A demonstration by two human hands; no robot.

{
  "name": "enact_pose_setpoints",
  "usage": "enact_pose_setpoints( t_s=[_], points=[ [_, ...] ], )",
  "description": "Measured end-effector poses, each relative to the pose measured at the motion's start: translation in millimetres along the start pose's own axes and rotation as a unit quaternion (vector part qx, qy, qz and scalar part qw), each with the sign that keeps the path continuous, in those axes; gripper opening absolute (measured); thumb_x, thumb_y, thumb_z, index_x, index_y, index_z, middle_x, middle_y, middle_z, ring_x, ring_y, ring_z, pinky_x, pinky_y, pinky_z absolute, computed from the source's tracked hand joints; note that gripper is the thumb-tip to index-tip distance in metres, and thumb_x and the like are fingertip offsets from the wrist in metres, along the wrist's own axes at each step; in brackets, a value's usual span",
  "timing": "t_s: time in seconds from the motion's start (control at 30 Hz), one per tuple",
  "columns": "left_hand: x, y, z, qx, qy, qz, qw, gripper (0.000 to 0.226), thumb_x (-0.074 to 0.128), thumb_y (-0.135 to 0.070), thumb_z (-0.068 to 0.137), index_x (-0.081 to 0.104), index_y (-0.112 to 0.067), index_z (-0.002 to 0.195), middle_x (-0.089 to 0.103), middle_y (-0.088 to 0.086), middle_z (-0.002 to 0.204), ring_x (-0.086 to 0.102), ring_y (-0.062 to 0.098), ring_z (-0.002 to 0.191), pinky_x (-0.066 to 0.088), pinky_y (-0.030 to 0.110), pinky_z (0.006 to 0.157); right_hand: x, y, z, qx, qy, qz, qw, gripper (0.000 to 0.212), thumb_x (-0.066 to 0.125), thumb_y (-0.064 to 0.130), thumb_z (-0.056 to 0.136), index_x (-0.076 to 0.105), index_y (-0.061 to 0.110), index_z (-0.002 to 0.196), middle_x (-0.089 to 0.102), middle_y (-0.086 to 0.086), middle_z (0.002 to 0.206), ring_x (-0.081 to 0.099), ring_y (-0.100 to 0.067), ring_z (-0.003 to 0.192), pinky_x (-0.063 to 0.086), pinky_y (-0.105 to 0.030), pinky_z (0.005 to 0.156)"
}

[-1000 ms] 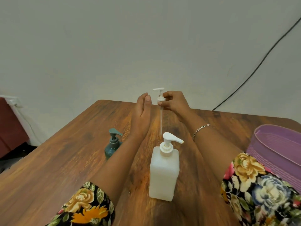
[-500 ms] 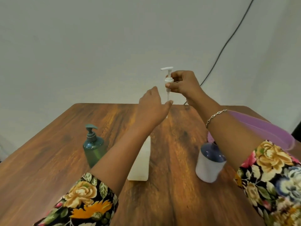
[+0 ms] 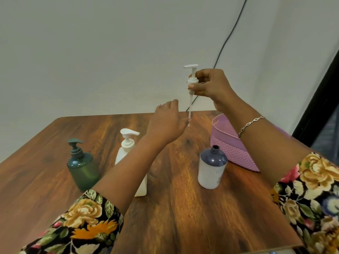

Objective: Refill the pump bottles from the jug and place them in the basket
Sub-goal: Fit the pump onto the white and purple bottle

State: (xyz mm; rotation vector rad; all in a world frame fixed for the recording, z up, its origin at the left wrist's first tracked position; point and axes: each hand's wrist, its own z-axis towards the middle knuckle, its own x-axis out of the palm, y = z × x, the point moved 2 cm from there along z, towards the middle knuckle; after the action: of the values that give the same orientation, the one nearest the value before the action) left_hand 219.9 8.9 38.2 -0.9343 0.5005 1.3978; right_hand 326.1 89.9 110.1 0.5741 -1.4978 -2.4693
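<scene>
**Pump held clear of an open bottle**

Nearest me, my floral sleeves (image 3: 88, 217) frame a wooden table (image 3: 174, 220). Beyond them three bottles stand upright. A green pump bottle (image 3: 81, 167) is at left and a white pump bottle (image 3: 127, 145) is partly behind my left forearm. A dark blue bottle (image 3: 212, 167) at right has a bare neck, probably awaiting its refill. No jug is in view. A purple basket (image 3: 231, 143) sits just behind the blue bottle, within easy reach.

Farther out, my left hand (image 3: 167, 123) hovers with loose fingers, holding nothing, beside the tube's tip, perhaps guarding against drips. My right hand (image 3: 211, 87) pinches the white pump (image 3: 192, 80) by its collar, held high so the tube hangs free. A black cable (image 3: 225, 39) crosses the pale wall (image 3: 91, 52).
</scene>
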Motion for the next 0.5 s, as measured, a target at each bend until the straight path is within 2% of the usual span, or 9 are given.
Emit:
enact_pose_setpoints(
  t_s=[0.17, 0.27, 0.5],
  points=[
    [32, -39, -9, 0.032, 0.082, -0.128, 0.988, 0.073, 0.057, -0.053, 0.080, 0.034, -0.013, 0.137, 0.042, 0.008, 0.139, 0.039, 0.025, 0.127, 0.039, 0.037, 0.095, -33, 8, -11, 0.000, -0.016, 0.020, 1.000, 0.024, 0.064, -0.011, 0.078, 0.059, 0.002, 0.097, 0.060, -0.013, 0.088, 0.063, -0.024, 0.083, 0.058, -0.029, 0.073],
    [55, -51, -21, 0.019, 0.136, -0.196, 0.971, 0.077, 0.060, -0.059, 0.075, 0.034, -0.018, 0.134, 0.044, 0.004, 0.137, 0.045, 0.020, 0.121, 0.038, 0.026, 0.083, -52, 10, -17, 0.005, -0.025, 0.014, 1.000, 0.024, 0.064, -0.011, 0.077, 0.059, 0.002, 0.097, 0.061, -0.011, 0.087, 0.064, -0.025, 0.082, 0.058, -0.033, 0.075],
    [90, -57, -41, -0.009, 0.183, -0.330, 0.926, 0.082, 0.069, -0.054, 0.069, 0.030, -0.024, 0.135, 0.042, -0.002, 0.138, 0.045, 0.014, 0.119, 0.030, 0.008, 0.071, -78, 2, -37, 0.025, -0.027, 0.034, 0.999, 0.024, 0.063, -0.010, 0.078, 0.059, 0.001, 0.099, 0.063, -0.022, 0.103, 0.067, -0.028, 0.087, 0.059, -0.029, 0.072]
  ],
)
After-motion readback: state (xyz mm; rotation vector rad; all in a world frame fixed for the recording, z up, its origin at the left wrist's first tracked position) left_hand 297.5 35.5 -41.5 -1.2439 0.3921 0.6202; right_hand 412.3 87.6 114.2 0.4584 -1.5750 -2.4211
